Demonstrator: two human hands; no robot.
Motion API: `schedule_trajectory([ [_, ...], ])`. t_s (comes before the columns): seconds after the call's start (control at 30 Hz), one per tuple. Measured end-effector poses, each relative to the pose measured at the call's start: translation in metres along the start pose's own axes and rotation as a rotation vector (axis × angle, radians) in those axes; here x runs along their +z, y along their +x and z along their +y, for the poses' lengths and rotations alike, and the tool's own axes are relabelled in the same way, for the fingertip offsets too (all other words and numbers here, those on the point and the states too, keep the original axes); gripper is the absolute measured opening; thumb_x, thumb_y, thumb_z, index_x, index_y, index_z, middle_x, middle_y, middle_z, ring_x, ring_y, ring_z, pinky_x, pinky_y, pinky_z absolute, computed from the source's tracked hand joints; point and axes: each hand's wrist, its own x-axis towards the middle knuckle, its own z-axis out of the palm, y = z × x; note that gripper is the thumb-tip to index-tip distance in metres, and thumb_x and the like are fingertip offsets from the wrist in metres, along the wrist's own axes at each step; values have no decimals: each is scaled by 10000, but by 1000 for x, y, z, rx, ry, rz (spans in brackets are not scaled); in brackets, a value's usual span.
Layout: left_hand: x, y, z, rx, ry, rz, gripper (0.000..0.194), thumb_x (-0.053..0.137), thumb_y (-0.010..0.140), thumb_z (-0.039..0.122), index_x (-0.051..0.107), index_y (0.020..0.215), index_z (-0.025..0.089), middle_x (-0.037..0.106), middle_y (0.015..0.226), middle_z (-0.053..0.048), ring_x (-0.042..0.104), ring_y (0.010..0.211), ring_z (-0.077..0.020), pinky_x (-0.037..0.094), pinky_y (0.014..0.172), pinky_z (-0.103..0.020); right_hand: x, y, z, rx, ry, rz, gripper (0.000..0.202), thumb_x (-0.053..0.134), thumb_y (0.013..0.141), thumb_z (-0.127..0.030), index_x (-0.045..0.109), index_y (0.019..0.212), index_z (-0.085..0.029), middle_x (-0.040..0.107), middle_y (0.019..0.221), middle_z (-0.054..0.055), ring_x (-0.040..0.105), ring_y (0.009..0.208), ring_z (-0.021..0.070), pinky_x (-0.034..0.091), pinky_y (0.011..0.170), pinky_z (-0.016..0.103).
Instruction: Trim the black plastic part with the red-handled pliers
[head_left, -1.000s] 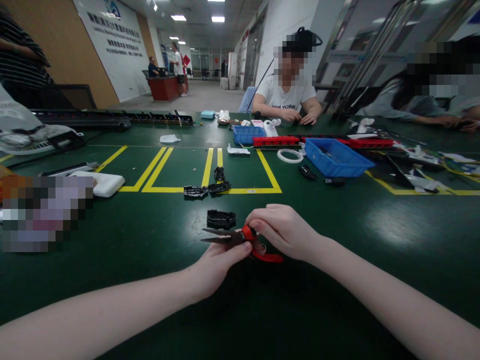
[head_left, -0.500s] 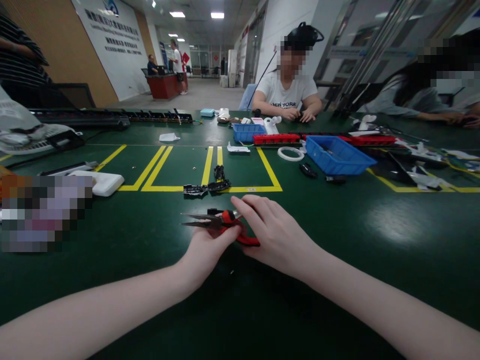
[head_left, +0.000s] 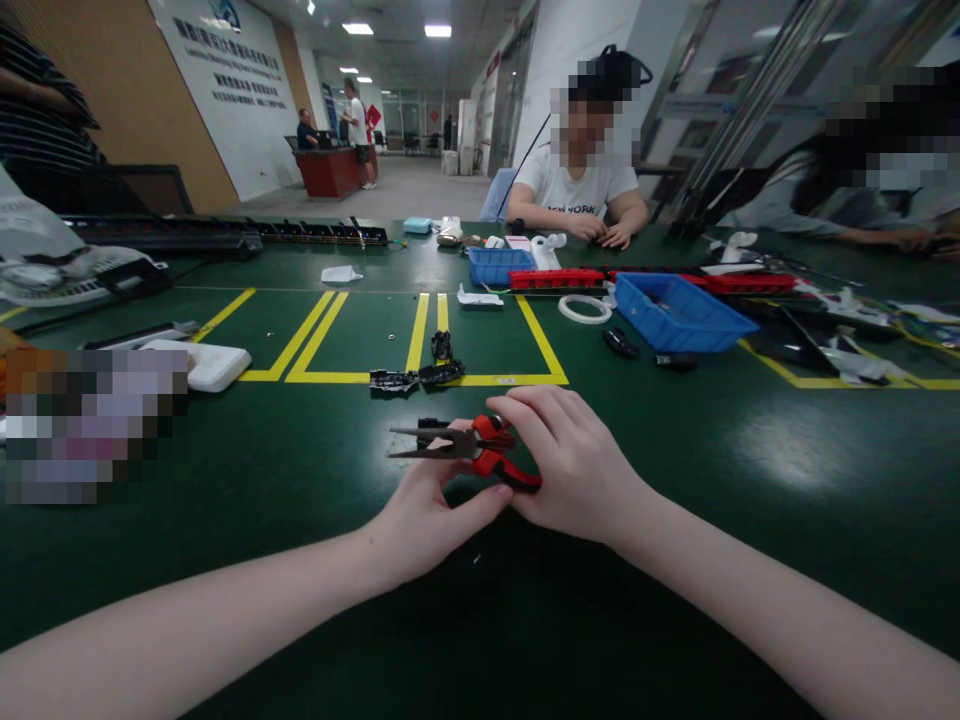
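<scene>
Red-handled long-nose pliers (head_left: pixel 487 448) point left above the green table, their jaws slightly apart. My right hand (head_left: pixel 574 462) is wrapped round the handles. My left hand (head_left: pixel 442 505) is curled below the jaws, its thumb near the lower handle, and a small black part (head_left: pixel 431 430) shows at its fingertips behind the jaws. Just beyond, several black plastic pieces (head_left: pixel 394 381) lie at the yellow tape line. A tiny light bit (head_left: pixel 477 559) rests on the table in front of my hands.
Blue bins (head_left: pixel 682 318) and a red strip (head_left: pixel 555 279) lie at the back right, near a white ring (head_left: pixel 585 309) and a black part (head_left: pixel 621 343). On the left is a white box (head_left: pixel 217 367). A person (head_left: pixel 577 190) sits across the table.
The pliers and my right hand have shifted right. My left thumb has moved right and lower, off the upper part of the pliers, and more of the handles shows.
</scene>
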Motion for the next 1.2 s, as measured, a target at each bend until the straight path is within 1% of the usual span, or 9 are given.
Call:
schedule_trajectory([
  [0.13,1,-1,2,-8,-32,-24,255,628,869,262,626,1114,194,656,1153,-71,606,1119,-252,479,1007,-418,2,-1,2,-14,45,32,357,568,791,-277,541,1118,-134,626,1030,151,602,902,268,527,758,403],
  [0.23,-2,0,3,55,14,-19,278,595,880,230,593,1157,209,632,1181,-68,586,1142,-242,472,1015,-411,2,-1,2,-18,23,52,339,568,810,-293,538,1116,-149,630,1031,143,601,904,265,520,759,396],
  [0.33,-12,6,4,181,272,-40,294,591,868,188,585,1161,217,580,1227,-78,564,1138,-239,470,997,-399,2,-1,5,-18,-62,68,314,550,790,-212,543,1099,-156,635,1046,135,590,953,275,491,804,410],
  [0.43,-32,16,1,295,680,-69,320,591,862,201,584,1181,231,560,1251,-80,524,1166,-272,425,1004,-462,5,-2,15,7,-111,76,339,541,731,-136,554,1068,-170,638,1060,121,578,1009,283,450,868,428],
  [0.57,-60,33,-12,274,1012,-126,567,643,843,402,482,1351,209,508,1349,-117,434,1267,-337,321,1072,-535,13,-7,37,115,-60,58,335,579,707,-172,560,1042,-168,632,1034,126,580,965,287,463,825,421],
  [0.67,-72,40,-21,217,1051,-200,625,620,850,507,472,1361,179,513,1332,-134,476,1213,-328,378,1032,-500,18,-12,53,162,-3,3,234,586,745,-246,566,965,-170,637,930,106,596,838,253,483,731,376],
  [0.83,-74,43,-24,234,1077,-313,451,573,903,489,566,1255,208,568,1210,-91,540,1082,-272,443,948,-434,25,-18,65,190,-10,-57,196,587,767,-270,578,925,-153,635,881,100,600,793,230,479,680,333],
  [1.0,-73,45,-22,251,1059,-319,394,593,903,460,594,1185,184,583,1139,-83,551,1017,-248,475,894,-402,35,-19,72,194,-127,-56,242,632,751,-290,596,955,-165,652,944,105,602,846,255,461,715,359],
  [1.2,-72,45,-23,238,1047,-289,398,609,879,494,597,1120,176,601,1088,-77,566,969,-248,492,836,-393,39,-18,73,205,-98,-49,241,629,764,-276,602,980,-176,653,976,104,601,871,260,455,726,367],
])
